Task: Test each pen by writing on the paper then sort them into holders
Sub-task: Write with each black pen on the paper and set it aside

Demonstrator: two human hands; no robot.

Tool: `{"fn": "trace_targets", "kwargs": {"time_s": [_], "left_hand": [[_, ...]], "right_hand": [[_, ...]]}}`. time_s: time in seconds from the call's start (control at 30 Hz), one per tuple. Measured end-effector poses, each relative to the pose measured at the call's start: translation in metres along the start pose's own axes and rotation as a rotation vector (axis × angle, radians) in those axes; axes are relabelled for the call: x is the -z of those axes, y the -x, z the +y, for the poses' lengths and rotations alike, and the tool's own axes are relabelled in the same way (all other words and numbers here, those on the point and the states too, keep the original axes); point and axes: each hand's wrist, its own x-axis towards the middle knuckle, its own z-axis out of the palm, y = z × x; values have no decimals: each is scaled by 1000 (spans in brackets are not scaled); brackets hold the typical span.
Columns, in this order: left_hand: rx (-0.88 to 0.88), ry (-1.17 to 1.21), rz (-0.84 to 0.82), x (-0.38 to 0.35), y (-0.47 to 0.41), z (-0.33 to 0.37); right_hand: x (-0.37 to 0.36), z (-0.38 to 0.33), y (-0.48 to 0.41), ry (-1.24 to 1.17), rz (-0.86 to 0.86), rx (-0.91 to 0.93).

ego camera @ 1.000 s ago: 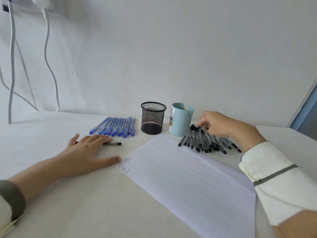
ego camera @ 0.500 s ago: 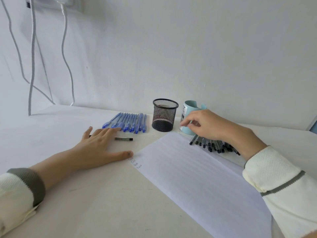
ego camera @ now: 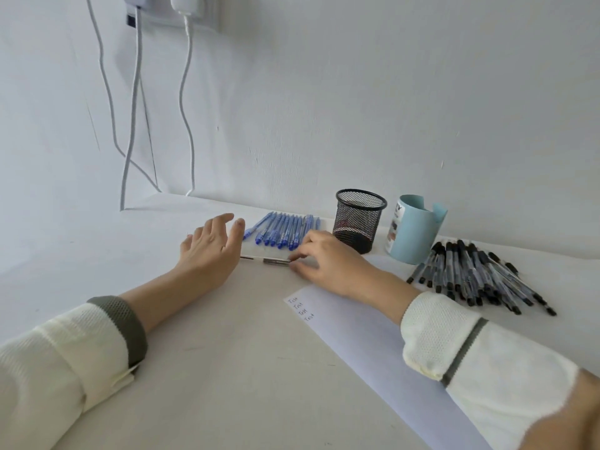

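A single clear pen (ego camera: 269,260) with a dark grip lies on the white table (ego camera: 227,368) between my hands. My right hand (ego camera: 328,259) reaches across the paper, its thumb and forefinger closing on the pen's right end. My left hand (ego camera: 211,248) hovers just left of the pen, fingers spread and relaxed, holding nothing. A row of blue pens (ego camera: 282,230) lies behind the hands. To the right stand a black mesh holder (ego camera: 360,219) and a light blue holder (ego camera: 412,235). A pile of black pens (ego camera: 470,277) lies beside them. The white paper (ego camera: 357,345) bears several "Test" lines at its near corner.
The table backs onto a white wall (ego camera: 357,108). Two chargers (ego camera: 181,3) are plugged in at the top left, and their grey cables (ego camera: 130,125) hang down to the table's far left corner.
My right hand left the black pen pile and crossed left to the loose pen. My left hand lifted off that pen and spread its fingers. The camera turned left.
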Motion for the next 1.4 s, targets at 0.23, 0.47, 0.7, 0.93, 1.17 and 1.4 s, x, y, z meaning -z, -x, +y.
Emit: {"fn": "trace_targets", "kwargs": {"time_s": [0.23, 0.47, 0.7, 0.93, 1.17, 1.4], "left_hand": [[-98, -112, -51, -3, 2, -1], [-489, -263, -310, -4, 7, -7], [-538, -294, -460, -1, 18, 4], [-470, -282, -469, -2, 22, 11], [-471, -305, -468, -3, 22, 11], [-469, -314, -458, -3, 22, 11]], "right_hand": [[35, 19, 12, -860, 98, -297], [57, 30, 25, -1619, 131, -380], [61, 30, 24, -1856, 117, -524], [59, 24, 23, -1804, 158, -520], [59, 13, 25, -1931, -39, -370], [58, 7, 34, -1551, -257, -409]]}}
